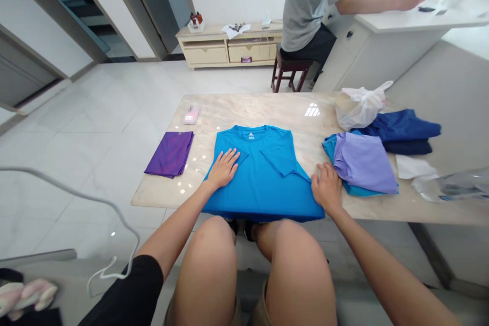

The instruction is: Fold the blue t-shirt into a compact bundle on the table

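A bright blue T-shirt lies spread on the marble-look table, its neckline at the far side and its lower part hanging over the near edge. Both short sleeves are turned inward over the front. My left hand rests flat on the sleeve at the left, fingers stretched out. At the shirt's right edge, my right hand lies on the tabletop with its fingers apart and the thumb by the fabric. Just right of that hand sits a folded lavender garment on top of a teal-blue one.
A folded purple garment lies at the left of the table. To the right are a white plastic bag, dark blue clothes, tissue and a clear bottle. Another person sits at a counter behind.
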Motion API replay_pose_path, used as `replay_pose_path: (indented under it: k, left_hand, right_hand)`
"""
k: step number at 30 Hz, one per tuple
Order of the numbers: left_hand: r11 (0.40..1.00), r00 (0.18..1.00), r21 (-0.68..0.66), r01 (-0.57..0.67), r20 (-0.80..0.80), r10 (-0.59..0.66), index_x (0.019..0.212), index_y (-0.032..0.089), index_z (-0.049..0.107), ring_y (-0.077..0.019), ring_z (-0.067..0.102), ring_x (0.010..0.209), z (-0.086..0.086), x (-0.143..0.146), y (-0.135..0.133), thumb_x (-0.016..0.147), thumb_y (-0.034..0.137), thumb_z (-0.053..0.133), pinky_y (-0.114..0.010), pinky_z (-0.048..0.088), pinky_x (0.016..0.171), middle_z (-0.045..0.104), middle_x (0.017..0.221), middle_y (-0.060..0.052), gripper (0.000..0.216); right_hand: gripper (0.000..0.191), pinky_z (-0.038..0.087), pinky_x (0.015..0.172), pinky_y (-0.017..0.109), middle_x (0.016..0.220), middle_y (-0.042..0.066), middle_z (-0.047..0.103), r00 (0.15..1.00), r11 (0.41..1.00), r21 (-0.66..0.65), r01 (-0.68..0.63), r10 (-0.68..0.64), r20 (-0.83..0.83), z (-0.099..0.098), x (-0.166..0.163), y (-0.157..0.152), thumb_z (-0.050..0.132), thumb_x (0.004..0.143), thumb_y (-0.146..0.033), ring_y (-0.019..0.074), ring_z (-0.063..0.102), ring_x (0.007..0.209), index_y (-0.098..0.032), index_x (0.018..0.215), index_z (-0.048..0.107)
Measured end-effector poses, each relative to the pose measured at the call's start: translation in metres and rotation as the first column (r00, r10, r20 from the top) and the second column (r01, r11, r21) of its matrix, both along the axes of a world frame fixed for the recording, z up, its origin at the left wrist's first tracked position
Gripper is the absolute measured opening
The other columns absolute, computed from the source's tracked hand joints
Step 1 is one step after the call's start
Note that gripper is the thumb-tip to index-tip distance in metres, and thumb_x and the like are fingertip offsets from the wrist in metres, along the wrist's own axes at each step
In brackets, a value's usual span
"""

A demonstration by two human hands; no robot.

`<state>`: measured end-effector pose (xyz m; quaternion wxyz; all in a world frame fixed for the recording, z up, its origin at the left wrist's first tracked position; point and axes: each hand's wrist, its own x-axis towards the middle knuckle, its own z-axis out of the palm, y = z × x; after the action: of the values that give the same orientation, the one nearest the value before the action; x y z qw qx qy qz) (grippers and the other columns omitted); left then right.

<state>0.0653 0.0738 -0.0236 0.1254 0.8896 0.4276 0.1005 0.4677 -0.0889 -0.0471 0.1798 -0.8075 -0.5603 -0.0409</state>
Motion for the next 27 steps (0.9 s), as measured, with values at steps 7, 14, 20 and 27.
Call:
replay_pose_path:
  k: [7,14,20,27]
  left_hand:
    - [1.0,1.0,0.025,-0.006,-0.012,0.006,0.171,0.024,0.046,-0.0323,0.03,0.17,-0.002,-0.009,-0.016,0.111,0.037,0.036,-0.063,0.021,0.139,0.038,0.18,-0.011,0.062]
    - [0.998,0.999,0.051,0.049,0.002,-0.049,0.162,0.029,0.056,-0.0321,0.041,0.164,-0.002,-0.038,-0.03,0.111,0.042,0.042,-0.063,0.029,0.136,0.05,0.174,-0.011,0.055]
    - [0.931,0.906,-0.067,-0.359,0.215,0.364,0.131,0.019,0.065,-0.0345,0.065,0.136,0.017,-0.061,0.046,0.1,0.031,0.06,-0.052,0.052,0.119,0.068,0.14,-0.02,0.034]
    - [0.749,0.775,-0.403,-0.526,0.138,0.617,0.132,0.016,0.057,-0.033,0.078,0.106,0.015,-0.056,0.138,0.09,0.051,0.079,-0.036,0.059,0.085,0.079,0.106,-0.014,0.059]
  right_hand:
    - [0.058,0.043,0.122,0.055,0.161,0.034,0.054,0.988,0.971,-0.234,0.048,-0.012,0.153,0.029,-0.024,0.005,0.039,0.106,-0.029,0.041,0.052,0.15,0.001,0.153,0.057]
    - [0.033,0.046,0.114,0.044,0.138,0.024,0.072,0.995,0.907,-0.41,-0.099,0.078,-0.069,0.083,-0.054,0.043,0.054,0.101,-0.018,0.0364,0.063,0.137,-0.011,0.12,0.08]
    - [0.035,0.053,0.099,0.033,0.13,0.021,0.077,0.964,0.905,-0.419,-0.074,-0.043,-0.262,0.083,-0.039,0.127,0.064,0.101,-0.026,0.0307,0.073,0.122,-0.01,0.129,0.076]
    - [0.032,0.052,0.063,0.026,0.079,0.009,0.077,0.833,0.882,-0.466,-0.072,-0.204,-0.515,0.061,-0.03,0.198,0.079,0.096,-0.046,0.0212,0.073,0.071,-0.013,0.1,0.077]
